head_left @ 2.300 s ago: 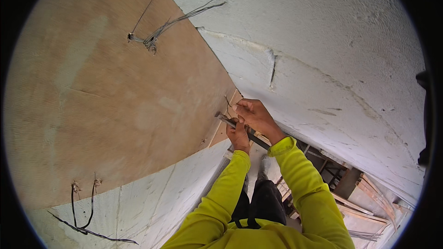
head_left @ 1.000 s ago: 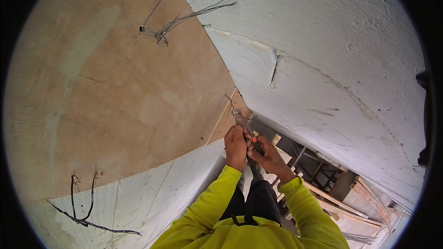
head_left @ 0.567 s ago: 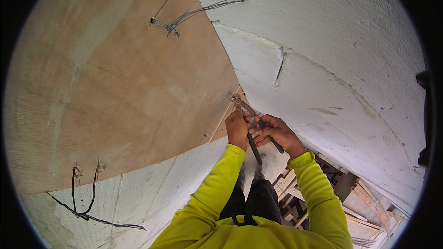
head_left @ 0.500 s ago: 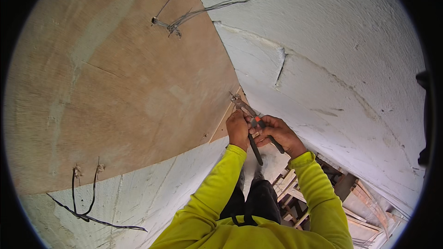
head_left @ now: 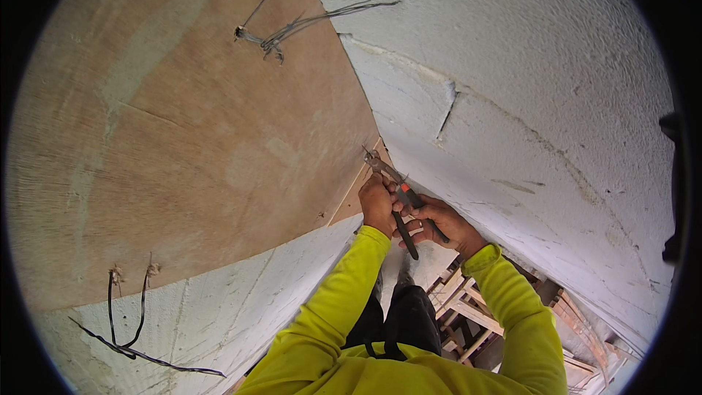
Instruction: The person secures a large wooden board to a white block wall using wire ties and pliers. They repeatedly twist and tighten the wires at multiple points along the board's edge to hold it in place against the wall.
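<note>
A pair of end-cutting pincers (head_left: 386, 169) with dark handles and an orange mark is raised to the corner of a plywood panel (head_left: 219, 117). Its metal jaws are at a small wire stub (head_left: 368, 151) that sticks out of the panel's narrow edge strip. My left hand (head_left: 376, 203) is closed just below the jaws, around the upper part of one handle; its fingertips are partly hidden. Around the other handle is my right hand (head_left: 442, 223), its thumb on top and its lower fingers loosely bent beneath. A ring shows on one right finger.
Twisted grey wires (head_left: 292, 27) jut from the panel's upper part. Black wires (head_left: 130, 344) hang at its lower left. A rough white wall (head_left: 526, 102) rises close on the right. Lower down lie wooden boards (head_left: 472, 311), beside my legs (head_left: 406, 318).
The pincers have turned slightly, with the orange mark shifting a little left. My right hand's lower fingers have loosened and stretched. My left hand stays nearly in place.
</note>
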`<action>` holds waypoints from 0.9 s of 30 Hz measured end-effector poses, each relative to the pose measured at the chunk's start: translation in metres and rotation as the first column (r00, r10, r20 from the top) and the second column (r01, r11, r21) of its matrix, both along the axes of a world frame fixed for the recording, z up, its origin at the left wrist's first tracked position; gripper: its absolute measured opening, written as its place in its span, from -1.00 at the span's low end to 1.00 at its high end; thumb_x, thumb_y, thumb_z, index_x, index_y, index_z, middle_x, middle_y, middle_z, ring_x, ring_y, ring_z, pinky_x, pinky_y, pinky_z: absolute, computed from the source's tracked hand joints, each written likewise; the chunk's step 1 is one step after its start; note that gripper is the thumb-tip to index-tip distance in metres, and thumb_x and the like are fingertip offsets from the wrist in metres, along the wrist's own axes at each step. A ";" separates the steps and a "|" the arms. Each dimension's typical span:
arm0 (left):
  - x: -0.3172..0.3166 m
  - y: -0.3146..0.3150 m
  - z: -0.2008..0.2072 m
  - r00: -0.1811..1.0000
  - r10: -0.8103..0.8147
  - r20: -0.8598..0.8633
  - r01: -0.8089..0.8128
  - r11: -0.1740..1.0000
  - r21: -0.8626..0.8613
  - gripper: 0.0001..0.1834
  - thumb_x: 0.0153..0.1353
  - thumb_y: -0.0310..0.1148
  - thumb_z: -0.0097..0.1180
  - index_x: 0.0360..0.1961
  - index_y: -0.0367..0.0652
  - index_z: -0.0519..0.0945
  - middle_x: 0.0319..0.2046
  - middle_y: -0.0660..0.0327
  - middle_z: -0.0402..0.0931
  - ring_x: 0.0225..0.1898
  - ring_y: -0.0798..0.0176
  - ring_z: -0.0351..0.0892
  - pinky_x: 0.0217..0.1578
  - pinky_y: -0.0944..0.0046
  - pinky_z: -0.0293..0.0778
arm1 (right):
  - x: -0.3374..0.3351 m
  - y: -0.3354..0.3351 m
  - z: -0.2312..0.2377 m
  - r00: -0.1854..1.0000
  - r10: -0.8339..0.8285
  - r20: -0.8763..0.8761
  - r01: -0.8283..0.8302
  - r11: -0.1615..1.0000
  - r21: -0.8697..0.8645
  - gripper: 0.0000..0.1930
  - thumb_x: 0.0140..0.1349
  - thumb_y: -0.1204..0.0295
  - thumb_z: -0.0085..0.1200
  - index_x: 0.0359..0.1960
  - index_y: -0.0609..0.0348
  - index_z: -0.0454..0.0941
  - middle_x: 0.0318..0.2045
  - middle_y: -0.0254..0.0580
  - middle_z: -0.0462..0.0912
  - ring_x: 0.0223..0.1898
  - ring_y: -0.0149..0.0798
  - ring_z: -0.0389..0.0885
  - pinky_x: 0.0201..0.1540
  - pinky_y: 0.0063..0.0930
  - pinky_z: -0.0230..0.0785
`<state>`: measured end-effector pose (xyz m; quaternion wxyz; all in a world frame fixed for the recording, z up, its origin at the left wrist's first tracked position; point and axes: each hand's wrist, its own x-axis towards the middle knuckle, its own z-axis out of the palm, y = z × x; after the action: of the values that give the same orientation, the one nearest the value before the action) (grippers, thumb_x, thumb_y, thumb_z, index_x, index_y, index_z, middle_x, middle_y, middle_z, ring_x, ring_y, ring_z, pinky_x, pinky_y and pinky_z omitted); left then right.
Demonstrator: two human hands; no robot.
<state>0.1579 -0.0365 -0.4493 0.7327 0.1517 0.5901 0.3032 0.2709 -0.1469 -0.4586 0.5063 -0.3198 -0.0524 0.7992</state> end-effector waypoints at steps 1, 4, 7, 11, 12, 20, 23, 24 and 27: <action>0.000 -0.001 -0.003 1.000 -0.029 0.003 0.029 0.999 0.023 -0.69 0.47 -0.23 -0.17 -0.44 -0.11 0.35 -0.55 0.28 0.32 -0.66 0.43 0.17 -0.70 0.36 0.17 | -0.007 -0.006 -0.002 0.997 -0.005 -0.083 0.008 0.999 0.032 -0.64 0.29 0.44 0.07 0.13 0.08 0.42 -0.06 -0.22 0.61 -0.10 -0.13 0.67 -0.02 -0.05 0.54; -0.009 0.001 -0.011 0.986 -0.149 -0.075 0.156 0.983 0.098 -0.66 0.49 -0.20 -0.17 -0.43 -0.14 0.40 -0.51 0.23 0.42 -0.64 0.39 0.28 -0.64 0.32 0.29 | -0.027 -0.021 -0.011 0.957 -0.054 -0.287 0.074 0.995 0.059 -0.73 0.22 0.55 0.03 -0.04 0.03 0.39 -0.21 -0.25 0.55 -0.23 -0.22 0.59 -0.21 -0.18 0.43; -0.038 0.015 -0.015 0.820 -0.397 -0.412 0.538 0.780 0.319 -0.61 0.50 -0.17 -0.17 -0.41 -0.20 0.45 -0.46 0.18 0.52 -0.61 0.33 0.39 -0.55 0.28 0.41 | -0.035 -0.027 -0.015 0.952 -0.075 -0.298 0.090 0.995 0.037 -0.74 0.20 0.57 0.02 -0.09 0.02 0.37 -0.27 -0.26 0.52 -0.32 -0.28 0.50 -0.25 -0.25 0.38; -0.087 0.040 -0.021 0.538 -0.506 -0.674 0.843 0.327 0.427 -0.56 0.49 -0.13 -0.23 -0.39 -0.25 0.48 -0.40 0.08 0.55 -0.51 0.14 0.51 -0.38 0.16 0.47 | -0.023 -0.026 -0.009 0.757 0.060 0.651 -0.140 0.988 0.071 -0.75 0.22 0.59 -0.05 -0.08 0.07 0.35 -0.27 -0.30 0.47 -0.34 -0.36 0.46 -0.33 -0.37 0.32; -0.093 0.045 -0.025 0.560 -0.564 -0.607 0.827 0.338 0.449 -0.55 0.48 -0.12 -0.26 -0.39 -0.25 0.48 -0.38 0.04 0.55 -0.47 0.06 0.55 -0.33 0.11 0.47 | -0.015 -0.025 -0.006 0.685 0.046 0.727 -0.162 0.983 0.091 -0.70 0.18 0.59 -0.01 -0.05 0.13 0.33 -0.25 -0.20 0.50 -0.35 -0.23 0.51 -0.35 -0.29 0.36; -0.071 0.024 -0.018 0.809 -0.403 -0.428 0.574 0.698 0.429 -0.65 0.45 -0.06 -0.04 -0.24 -0.15 0.53 -0.34 0.30 0.55 -0.35 0.32 0.54 -0.28 0.17 0.49 | -0.003 -0.025 -0.010 -0.316 -0.177 0.932 -0.309 0.948 0.076 -0.52 -0.01 0.52 0.24 -0.04 0.24 0.32 -0.16 0.08 0.45 -0.18 0.16 0.58 -0.16 -0.02 0.49; -0.028 -0.003 -0.015 0.959 -0.243 -0.144 0.279 0.895 0.348 -0.63 0.37 -0.01 0.13 -0.30 -0.12 0.54 -0.40 0.30 0.57 -0.37 0.37 0.55 -0.35 0.30 0.49 | -0.031 -0.028 -0.016 -0.317 -0.196 0.928 -0.209 0.969 0.134 -0.46 -0.04 0.50 0.29 -0.01 0.26 0.31 -0.13 0.09 0.44 -0.16 0.19 0.57 -0.15 -0.03 0.49; -0.010 -0.008 -0.018 0.974 -0.181 -0.138 0.215 0.931 0.297 -0.65 0.34 -0.03 0.16 -0.30 -0.12 0.54 -0.40 0.29 0.57 -0.38 0.37 0.56 -0.37 0.30 0.49 | -0.041 -0.028 -0.017 -0.322 -0.208 0.924 -0.174 0.972 0.159 -0.45 -0.05 0.50 0.29 0.00 0.26 0.31 -0.13 0.09 0.44 -0.17 0.19 0.57 -0.15 -0.03 0.49; 0.022 -0.011 -0.032 0.988 -0.054 -0.147 0.084 0.975 0.205 -0.70 0.26 -0.10 0.26 -0.32 -0.11 0.53 -0.43 0.29 0.58 -0.43 0.40 0.57 -0.43 0.34 0.46 | -0.056 -0.030 -0.018 -0.281 -0.208 0.937 -0.066 0.978 0.197 -0.40 -0.04 0.44 0.36 0.03 0.25 0.31 -0.15 0.06 0.49 -0.18 0.16 0.59 -0.14 -0.07 0.50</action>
<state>0.1795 -0.0472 -0.4816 0.6793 0.2697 0.5992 0.3268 0.2154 -0.1773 -0.4769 0.3338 -0.7874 -0.4846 0.1840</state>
